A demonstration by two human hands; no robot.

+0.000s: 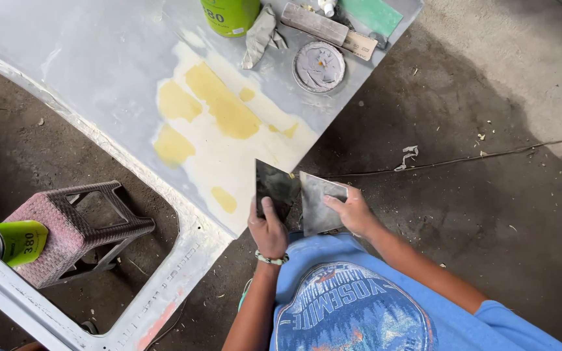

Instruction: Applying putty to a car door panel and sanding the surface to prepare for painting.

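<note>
I see my left hand [268, 231] clamped on a dark metal scraper [276, 185], thumb pressed flat on its blade. My right hand [352, 211] grips a second, grey scraper [317, 201], and the two blades meet edge to edge just off the corner of the grey car panel [99, 45]. Yellow filler patches [219, 104] cover the panel beside them. Farther up lie a green can [229, 14], a rag [258, 36] and a round lid [319, 66]. A pink stool [66, 231] stands on the floor at left.

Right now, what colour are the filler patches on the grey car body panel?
Mustard yellow patches ringed by cream, on the grey car body panel; the head view shows them.
</note>
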